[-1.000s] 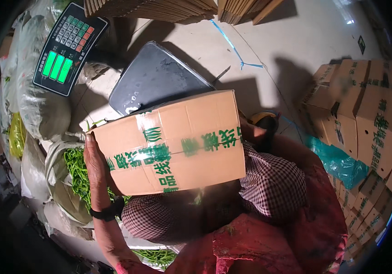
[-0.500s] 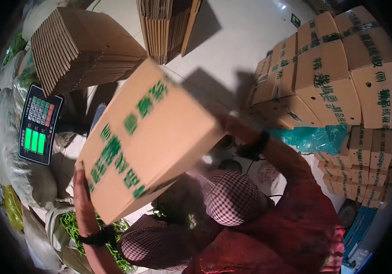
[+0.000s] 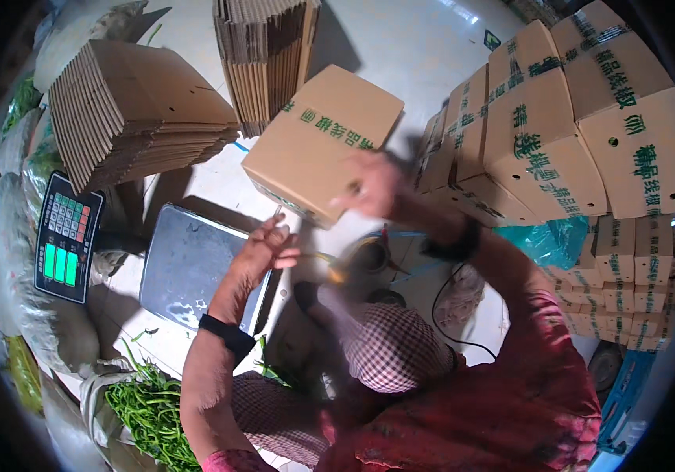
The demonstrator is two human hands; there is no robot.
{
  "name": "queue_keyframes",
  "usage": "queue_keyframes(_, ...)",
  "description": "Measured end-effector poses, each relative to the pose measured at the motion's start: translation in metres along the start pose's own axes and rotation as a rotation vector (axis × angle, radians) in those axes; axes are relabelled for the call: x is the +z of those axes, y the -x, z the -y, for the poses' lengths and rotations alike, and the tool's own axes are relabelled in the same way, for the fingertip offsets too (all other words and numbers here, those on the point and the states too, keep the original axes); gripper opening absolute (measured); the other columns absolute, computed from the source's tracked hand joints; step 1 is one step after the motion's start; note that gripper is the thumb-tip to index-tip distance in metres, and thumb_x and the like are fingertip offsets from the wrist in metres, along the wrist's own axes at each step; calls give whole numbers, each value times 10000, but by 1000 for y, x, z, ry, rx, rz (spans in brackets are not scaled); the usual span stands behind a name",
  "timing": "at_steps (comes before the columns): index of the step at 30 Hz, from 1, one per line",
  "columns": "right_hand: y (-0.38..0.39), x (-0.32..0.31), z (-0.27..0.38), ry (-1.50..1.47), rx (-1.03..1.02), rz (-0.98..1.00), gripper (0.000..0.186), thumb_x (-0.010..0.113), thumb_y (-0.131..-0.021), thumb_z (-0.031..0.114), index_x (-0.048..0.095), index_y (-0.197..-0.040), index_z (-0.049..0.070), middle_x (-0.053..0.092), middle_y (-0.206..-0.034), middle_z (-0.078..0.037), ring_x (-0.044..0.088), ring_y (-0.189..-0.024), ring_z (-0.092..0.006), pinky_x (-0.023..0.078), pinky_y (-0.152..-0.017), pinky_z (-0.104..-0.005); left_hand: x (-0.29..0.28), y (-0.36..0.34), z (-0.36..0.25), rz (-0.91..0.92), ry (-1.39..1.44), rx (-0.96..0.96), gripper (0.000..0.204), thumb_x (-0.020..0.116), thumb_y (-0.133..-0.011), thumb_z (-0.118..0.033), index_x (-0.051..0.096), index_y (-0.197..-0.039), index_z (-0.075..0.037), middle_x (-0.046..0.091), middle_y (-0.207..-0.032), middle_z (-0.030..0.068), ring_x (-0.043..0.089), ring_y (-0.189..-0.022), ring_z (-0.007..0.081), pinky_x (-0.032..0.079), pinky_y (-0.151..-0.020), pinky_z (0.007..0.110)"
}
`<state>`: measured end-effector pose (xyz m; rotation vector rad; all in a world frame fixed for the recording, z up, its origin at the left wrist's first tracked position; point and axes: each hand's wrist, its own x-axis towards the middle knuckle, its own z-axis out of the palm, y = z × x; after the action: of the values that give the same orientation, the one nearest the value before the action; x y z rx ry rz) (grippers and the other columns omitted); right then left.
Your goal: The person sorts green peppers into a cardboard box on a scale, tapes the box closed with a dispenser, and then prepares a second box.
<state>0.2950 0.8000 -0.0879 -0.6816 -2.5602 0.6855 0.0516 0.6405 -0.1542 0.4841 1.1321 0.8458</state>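
Observation:
A cardboard box (image 3: pixel 298 161) with green printing stands on the floor ahead, between folded cartons and a stack of full boxes. Below its near edge is my left hand (image 3: pixel 261 248), its fingers loosely bent and apart, holding nothing. My right hand (image 3: pixel 375 187) is over the box's near right side; motion blur hides its finger positions and whether it touches the cardboard. Under and left of my left hand lies the bare metal platform of a weighing scale (image 3: pixel 184 259). Its keypad display (image 3: pixel 68 236) glows green at the left.
Folded cartons (image 3: pixel 149 86) stand at far left, with another bundle (image 3: pixel 267 63) beside them. Taped boxes (image 3: pixel 542 141) are stacked at right, near a teal plastic bag (image 3: pixel 546 242). Green peppers (image 3: pixel 149 409) lie at lower left. A black cable (image 3: pixel 440 315) crosses the floor.
The box, tilted between both hands before, now rests farther ahead on the floor. My left hand has let go of it and drawn inward. The scale platform is now uncovered.

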Motion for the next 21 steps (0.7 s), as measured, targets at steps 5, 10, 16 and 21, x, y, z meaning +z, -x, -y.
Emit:
queue_keyframes(5,-60,107,39,187,56,146,973,833,-656,381,374,-1442,35,289,-1501,-203,286,-1384,-387,314,-1060,-525,-5,18,10,-73,-79,-89,554,557,-978,-324,389,-1422,-37,617,-1180,180,662,-961,263,556,-823,357)
queue_keyframes(10,-112,145,-9,545,-6,93,854,779,-649,185,406,-1390,-19,398,-1415,-215,322,-1338,-376,295,-1060,-476,-22,30,17,-138,-122,-82,556,541,-976,-338,404,-1412,-22,625,-1194,196,668,-955,256,558,-805,340)
queue_keyframes(16,-104,132,-29,480,85,153,654,741,-617,171,538,-1231,75,476,-1266,-107,377,-1218,-308,276,-1009,-471,-29,46,18,-175,-132,-93,540,563,-954,-323,448,-1383,-15,649,-1155,179,675,-941,233,559,-782,328)
queue_keyframes(21,-52,81,-78,643,35,-45,495,699,-675,318,585,-1125,145,510,-1161,-46,405,-1174,-279,325,-894,-471,-40,53,16,-183,-113,-94,508,569,-958,-283,457,-1370,-9,648,-1153,182,672,-951,238,555,-784,316)
